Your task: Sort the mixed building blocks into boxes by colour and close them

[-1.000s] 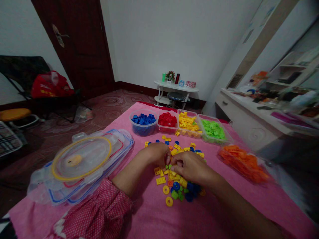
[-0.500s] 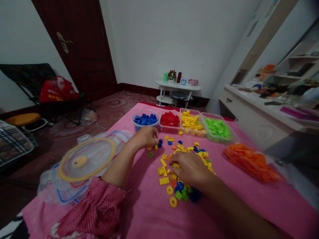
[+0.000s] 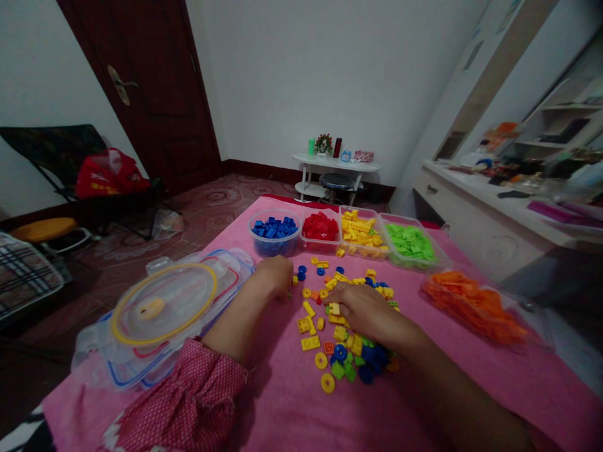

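Note:
My left hand (image 3: 277,276) is low over the pink cloth, left of the loose pieces. Its fingers are closed downward, and a sliver of a small green brick (image 3: 289,297) shows at their tips. My right hand (image 3: 365,309) reaches over the mixed pile, fingers bent and together, with a yellow brick (image 3: 334,309) at the fingertips; the thumb is hidden. Around it lie yellow bricks, blue wheels (image 3: 340,351), green bricks (image 3: 349,371) and yellow rings (image 3: 328,383). Part of the pile is covered by the right hand and forearm.
Along the far edge stand tubs of blue bricks (image 3: 274,227), red bricks (image 3: 321,226), yellow bricks (image 3: 360,230) and green bricks (image 3: 411,243). A container of orange bricks (image 3: 473,307) is at right. Clear lids (image 3: 176,301) are stacked at left, beside my left forearm.
My left hand has come down and nearer, over the spot where the small green brick lay. My right hand has shifted slightly right, uncovering more yellow pieces at its fingertips.

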The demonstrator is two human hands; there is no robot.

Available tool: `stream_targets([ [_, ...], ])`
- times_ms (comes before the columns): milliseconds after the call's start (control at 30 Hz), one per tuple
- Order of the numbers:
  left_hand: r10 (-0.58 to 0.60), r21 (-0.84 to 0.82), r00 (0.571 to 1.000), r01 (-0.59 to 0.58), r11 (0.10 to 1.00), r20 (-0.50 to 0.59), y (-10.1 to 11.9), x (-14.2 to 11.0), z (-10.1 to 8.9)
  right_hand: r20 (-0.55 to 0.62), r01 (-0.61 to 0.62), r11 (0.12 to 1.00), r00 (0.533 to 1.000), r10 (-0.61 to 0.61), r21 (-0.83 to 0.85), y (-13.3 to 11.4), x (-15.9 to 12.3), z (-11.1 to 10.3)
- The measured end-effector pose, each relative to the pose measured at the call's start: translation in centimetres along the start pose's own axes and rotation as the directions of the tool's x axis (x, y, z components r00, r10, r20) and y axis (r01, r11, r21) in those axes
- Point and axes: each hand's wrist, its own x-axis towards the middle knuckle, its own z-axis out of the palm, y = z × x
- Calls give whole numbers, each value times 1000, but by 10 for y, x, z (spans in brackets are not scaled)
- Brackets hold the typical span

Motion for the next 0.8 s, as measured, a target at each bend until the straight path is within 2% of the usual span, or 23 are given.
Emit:
stream_targets([
  [133, 45, -41, 998, -47, 998, -54, 0, 3, 5, -56, 27, 1000, 998, -27, -6, 1, 1, 4],
  [267, 133, -300, 983, -166, 939, -129, -6, 13, 11, -143, 15, 999, 990, -22, -49, -6, 3, 7],
  [333, 108, -503, 977, -189, 843, -184, -6, 18, 13, -174, -5, 999, 985, -1, -39, -7, 5, 7],
  [433, 25, -789, 984, -159, 594, -179, 0, 24, 16, -226, -55, 998, 973, 57, 13, -5, 9, 6],
  [533, -12, -899, 985, -153, 411, -173, 7, 27, 19, -251, -139, 989, 957, 146, 45, 2, 10, 6],
  [600, -22, -922, 984, -157, 353, -176, 11, 28, 20, -291, -215, 975, 930, 223, 59, 9, 10, 7],
  [667, -21, -934, 984, -161, 319, -177, 13, 29, 22, -371, -277, 958, 884, 286, 79, 14, 10, 7],
  [733, -18, -940, 985, -161, 302, -174, 14, 30, 24, -429, -287, 952, 850, 306, 110, 15, 9, 7],
  [800, -18, -946, 985, -160, 282, -172, 14, 31, 25, -419, -216, 966, 871, 256, 141, 10, 8, 8],
])
